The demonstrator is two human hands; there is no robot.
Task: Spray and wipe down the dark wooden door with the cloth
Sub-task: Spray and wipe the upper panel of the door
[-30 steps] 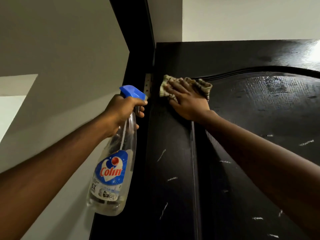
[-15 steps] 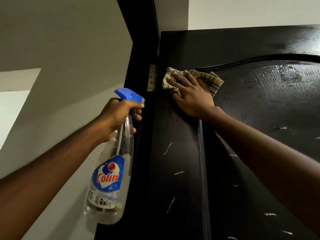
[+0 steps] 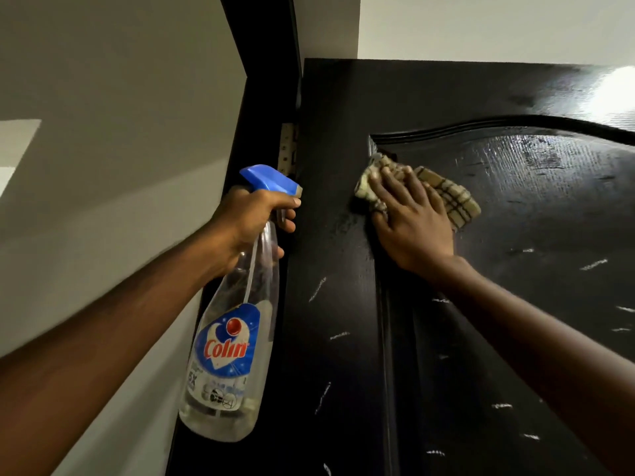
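A pale wall (image 3: 103, 80) fills the left side. In front of it the left hand (image 3: 245, 225) grips the neck of a clear spray bottle (image 3: 230, 345), fingers curled round it just under the blue trigger head. The bottle hangs tilted, its base low and near, its nozzle pointing right toward the door. Behind the bottle runs the dark door frame (image 3: 264, 108), with a pale metal hinge (image 3: 287, 149) just above the nozzle. To the right stands the dark wooden door (image 3: 336, 338), streaked with small white marks. The right hand (image 3: 412, 228) lies flat with fingers spread, pressing a checked beige cloth (image 3: 453, 201) against the door at the upper left corner of its raised panel, on the moulding's edge. Farther right the panel shines wet. The two hands are apart, the bottle not touching the cloth.
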